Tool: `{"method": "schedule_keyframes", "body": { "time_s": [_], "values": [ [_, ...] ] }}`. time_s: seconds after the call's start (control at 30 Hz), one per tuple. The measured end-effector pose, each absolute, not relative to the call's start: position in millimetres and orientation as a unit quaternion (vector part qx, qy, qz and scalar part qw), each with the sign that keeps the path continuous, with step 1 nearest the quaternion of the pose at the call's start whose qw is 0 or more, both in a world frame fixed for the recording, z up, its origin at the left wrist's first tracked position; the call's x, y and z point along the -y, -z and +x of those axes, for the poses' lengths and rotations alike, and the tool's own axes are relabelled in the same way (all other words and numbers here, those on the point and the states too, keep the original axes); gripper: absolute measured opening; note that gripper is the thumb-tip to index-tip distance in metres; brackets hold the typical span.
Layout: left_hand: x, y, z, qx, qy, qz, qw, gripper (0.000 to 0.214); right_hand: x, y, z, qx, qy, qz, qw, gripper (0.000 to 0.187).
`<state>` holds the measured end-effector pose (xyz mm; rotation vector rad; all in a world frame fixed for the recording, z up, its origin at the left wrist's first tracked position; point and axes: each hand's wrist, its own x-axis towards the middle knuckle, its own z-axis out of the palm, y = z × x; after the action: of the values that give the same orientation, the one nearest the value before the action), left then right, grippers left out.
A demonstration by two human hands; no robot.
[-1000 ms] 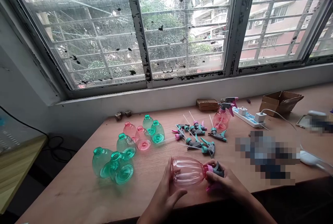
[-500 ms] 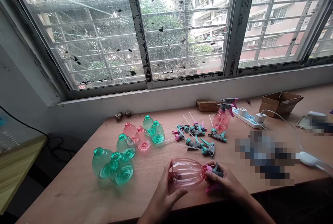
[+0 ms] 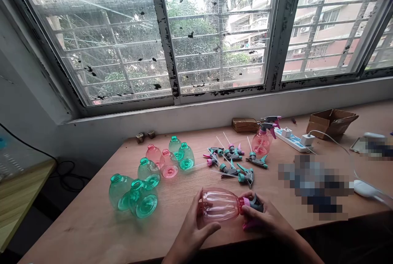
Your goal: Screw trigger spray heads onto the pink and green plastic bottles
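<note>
A clear pink spray bottle [image 3: 221, 204] lies sideways in the air near the table's front edge, between my two hands. My left hand [image 3: 199, 227] is curled round its base end, fingers behind and thumb below. At the other end, my right hand [image 3: 260, 213] grips the pink collar and the grey-and-pink trigger sprayer head [image 3: 255, 204]. The head sits on the bottle's neck; whether it is fully tightened I cannot tell. Beyond my hands lie several loose trigger sprayers [image 3: 230, 169] with thin tubes, mostly grey and teal, some with pink parts.
Several open green bottles [image 3: 144, 198] and two pink ones [image 3: 169, 164] stand at the left. Farther back are pink bottles with sprayers fitted [image 3: 261, 141], a power strip [image 3: 290, 139], and a cardboard box [image 3: 330, 124]. A blurred patch [image 3: 313, 184] covers something at the right.
Both hands keep hold of the pink bottle in nearly the same place. The bottle and the fingers of my left hand have shifted very slightly.
</note>
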<state>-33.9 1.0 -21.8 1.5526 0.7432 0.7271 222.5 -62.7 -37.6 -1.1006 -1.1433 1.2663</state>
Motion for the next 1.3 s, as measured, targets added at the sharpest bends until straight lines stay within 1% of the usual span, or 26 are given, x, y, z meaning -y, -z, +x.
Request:
{"method": "schedule_keyframes", "body": {
  "time_s": [0.23,0.37,0.53,0.63,0.73,0.9,0.97,1.07,1.13,1.3],
  "values": [
    [-5,25,-33,-0.337,-0.342,0.660,0.577,0.099,62,36,222,0.480,-0.511,-0.476,0.532,0.044],
    [-5,30,-36,-0.303,-0.318,0.694,0.570,0.104,63,35,222,0.445,-0.539,-0.468,0.540,0.045],
    [-4,35,-39,-0.265,-0.324,0.744,0.521,0.100,64,37,220,0.424,-0.554,-0.455,0.554,0.048],
    [-3,34,-40,-0.280,-0.306,0.735,0.537,0.106,64,37,220,0.436,-0.554,-0.455,0.544,0.047],
    [-4,35,-40,-0.296,-0.292,0.728,0.545,0.101,64,37,222,0.448,-0.550,-0.458,0.536,0.047],
    [-6,41,-40,-0.274,-0.316,0.763,0.492,0.097,64,38,222,0.447,-0.546,-0.467,0.533,0.050],
    [-6,42,-40,-0.277,-0.312,0.766,0.489,0.102,65,37,222,0.442,-0.551,-0.473,0.527,0.050],
    [-5,38,-39,-0.300,-0.302,0.746,0.513,0.110,67,36,221,0.441,-0.553,-0.479,0.520,0.049],
    [-5,34,-39,-0.312,-0.299,0.736,0.521,0.106,68,35,221,0.446,-0.546,-0.482,0.520,0.047],
    [-3,31,-37,-0.300,-0.308,0.759,0.489,0.100,67,34,222,0.448,-0.545,-0.484,0.518,0.047]
  ]
}}
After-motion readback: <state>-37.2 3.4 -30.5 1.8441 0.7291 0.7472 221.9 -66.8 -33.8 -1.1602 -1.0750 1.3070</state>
